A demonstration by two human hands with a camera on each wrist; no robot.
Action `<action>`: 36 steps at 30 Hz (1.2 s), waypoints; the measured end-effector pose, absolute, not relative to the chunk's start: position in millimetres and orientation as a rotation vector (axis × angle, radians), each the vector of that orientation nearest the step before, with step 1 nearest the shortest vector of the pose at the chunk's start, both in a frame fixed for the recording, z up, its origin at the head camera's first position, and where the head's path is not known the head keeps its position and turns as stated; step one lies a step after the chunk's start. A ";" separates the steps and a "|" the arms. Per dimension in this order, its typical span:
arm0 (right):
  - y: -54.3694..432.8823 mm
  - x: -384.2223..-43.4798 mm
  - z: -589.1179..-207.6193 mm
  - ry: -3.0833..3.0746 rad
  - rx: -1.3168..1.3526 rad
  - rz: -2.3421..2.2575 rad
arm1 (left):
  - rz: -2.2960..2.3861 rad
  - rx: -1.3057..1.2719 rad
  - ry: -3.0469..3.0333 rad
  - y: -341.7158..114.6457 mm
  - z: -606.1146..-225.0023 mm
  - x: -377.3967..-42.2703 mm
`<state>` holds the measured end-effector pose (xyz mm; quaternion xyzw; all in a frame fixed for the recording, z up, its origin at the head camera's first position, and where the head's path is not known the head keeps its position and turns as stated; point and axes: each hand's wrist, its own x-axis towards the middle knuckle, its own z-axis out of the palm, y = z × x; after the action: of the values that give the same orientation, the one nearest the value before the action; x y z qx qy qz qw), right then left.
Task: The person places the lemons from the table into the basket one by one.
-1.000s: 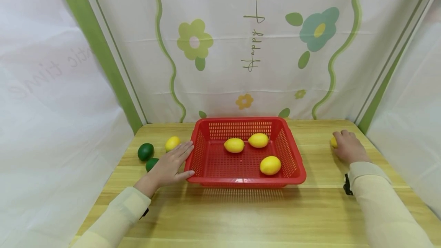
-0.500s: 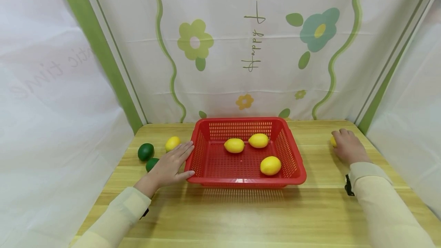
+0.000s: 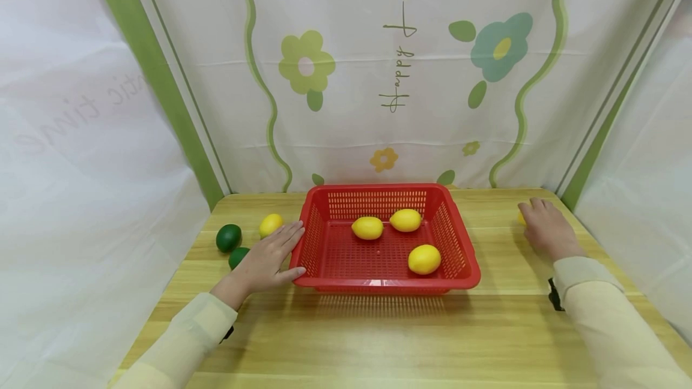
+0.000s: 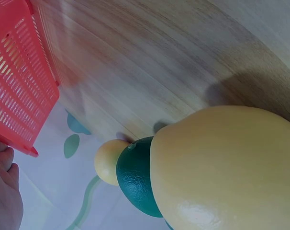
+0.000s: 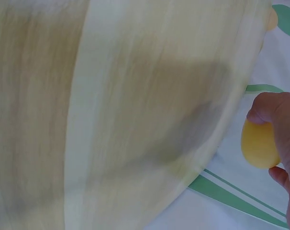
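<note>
My left hand point(image 3: 270, 259) rests on the left rim of a red plastic basket point(image 3: 378, 284), fingers extended. Inside the basket lie three lemons, one at the left point(image 3: 367, 228), one at the back point(image 3: 405, 220) and one at the front right point(image 3: 424, 259). At the far right my right hand point(image 3: 551, 230) grips another lemon point(image 5: 260, 144) between thumb and fingers. In the head view the hand covers most of that lemon. Its shadow falls on the table in the right wrist view.
Left of the basket sit a lemon point(image 3: 271, 225) and two dark green fruits, one farther out point(image 3: 229, 238), one partly behind my left hand point(image 3: 238, 257). A large yellow fruit point(image 4: 226, 167) looms near the left wrist camera. A printed curtain point(image 3: 346, 125) stands behind the wooden table point(image 3: 367, 341).
My right hand, with the lemon in its grip, has shifted slightly up in the head view, and its sleeve a little right. The left hand and basket have stayed put.
</note>
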<state>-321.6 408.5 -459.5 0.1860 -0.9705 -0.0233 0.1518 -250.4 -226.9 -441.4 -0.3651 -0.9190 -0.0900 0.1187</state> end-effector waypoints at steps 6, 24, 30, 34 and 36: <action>408.0 -320.8 -454.5 -2.676 0.588 -0.124 | -0.260 -1.068 -2.690 -227.2 -441.7 -251.3; 394.6 -319.7 -432.9 -2.347 0.758 -0.219 | -0.255 -1.079 -2.685 -227.8 -441.3 -250.9; 385.9 -314.9 -421.1 -2.269 0.822 -0.184 | -0.256 -1.075 -2.682 -227.9 -441.0 -250.8; 375.6 -309.4 -411.2 -2.252 0.844 -0.193 | -0.257 -1.081 -2.666 -227.6 -441.1 -250.8; 370.0 -306.7 -406.4 -2.244 0.855 -0.204 | -0.257 -1.088 -2.650 -227.4 -441.7 -250.9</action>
<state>-306.7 370.0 -406.4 0.3314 -0.8695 -0.0791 0.3576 -250.9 -227.4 -441.7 -0.3750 -0.9132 -0.0887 0.1323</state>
